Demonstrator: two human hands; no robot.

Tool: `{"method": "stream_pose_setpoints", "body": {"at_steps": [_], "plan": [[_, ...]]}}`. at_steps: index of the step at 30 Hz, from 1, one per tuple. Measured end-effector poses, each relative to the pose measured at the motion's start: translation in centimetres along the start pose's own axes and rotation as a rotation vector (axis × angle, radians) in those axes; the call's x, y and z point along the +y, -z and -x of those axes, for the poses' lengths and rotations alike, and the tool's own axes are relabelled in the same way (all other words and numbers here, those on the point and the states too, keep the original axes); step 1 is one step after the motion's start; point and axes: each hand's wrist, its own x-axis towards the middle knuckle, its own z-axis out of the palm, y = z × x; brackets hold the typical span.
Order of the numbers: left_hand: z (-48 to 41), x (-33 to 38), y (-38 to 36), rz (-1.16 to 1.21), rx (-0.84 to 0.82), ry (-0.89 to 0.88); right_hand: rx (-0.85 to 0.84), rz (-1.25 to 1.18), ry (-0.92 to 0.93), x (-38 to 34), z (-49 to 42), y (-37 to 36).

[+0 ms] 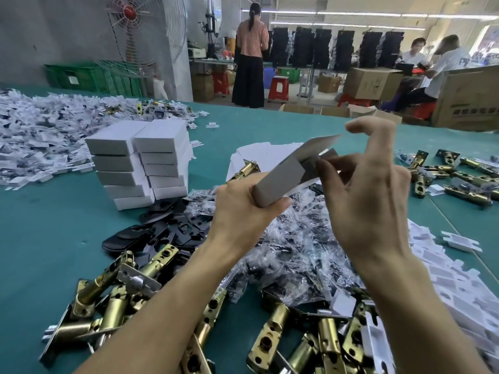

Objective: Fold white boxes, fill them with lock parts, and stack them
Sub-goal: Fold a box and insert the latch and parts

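White box [280,179], up over the teal table [54,233], is gripped by the left hand [243,209]. The right hand [370,201] pinches its flap [310,166]. Filled boxes [140,163] are stacked to the left, and brass latches [121,300] lie nearest.

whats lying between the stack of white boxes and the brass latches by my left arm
A heap of black plates lies on the green table there, per the head view.

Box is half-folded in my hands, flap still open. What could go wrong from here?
1. The left hand grips only the lower end of the box, so the right hand pushing on the flap could crease or twist it.
2. The stack nearby sits unevenly; adding another might topple it.
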Motion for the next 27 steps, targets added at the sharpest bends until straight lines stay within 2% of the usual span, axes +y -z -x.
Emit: {"method": "stream_pose_setpoints", "body": {"at_steps": [5,7,9,13,15,17,19,20,22,24,27], "plan": [[0.1,-0.2,0.0,-0.061,-0.042,0.077,-0.364,-0.029,-0.143,1.3,-0.1,-0.3],[0.0,-0.5,-0.1,-0.045,-0.076,0.153,-0.414,-0.064,-0.137,1.5,-0.2,-0.2],[0.0,-0.5,0.0,0.016,-0.094,0.229,-0.308,-0.114,-0.088,1.3,-0.4,-0.1],[-0.3,-0.5,0.4,0.144,-0.044,0.350,0.027,-0.176,-0.055,1.4,-1.0,0.3],[-0.7,-0.4,0.9,0.218,-0.002,0.402,0.020,-0.118,-0.113,1.8,-0.5,0.0],[-1.2,-0.2,1.7,0.263,0.045,0.432,-0.177,-0.044,-0.197,2.1,-0.1,-0.9],[-1.9,-0.1,2.6,0.317,0.130,0.427,-0.521,0.062,-0.236,2.1,0.0,-2.5],[-2.2,-0.1,3.1,0.323,0.186,0.404,-0.688,0.102,-0.209,1.7,-0.2,-3.7],[-2.9,-0.1,4.2,0.310,0.294,0.361,-0.900,0.129,-0.100,0.4,-0.6,-6.2],[-3.4,-0.1,5.1,0.297,0.366,0.339,-0.974,0.144,-0.007,-1.5,-0.8,-8.7],[-3.8,-0.4,5.7,0.312,0.418,0.334,-0.990,0.143,0.124,-4.2,-0.5,-12.3]]}}
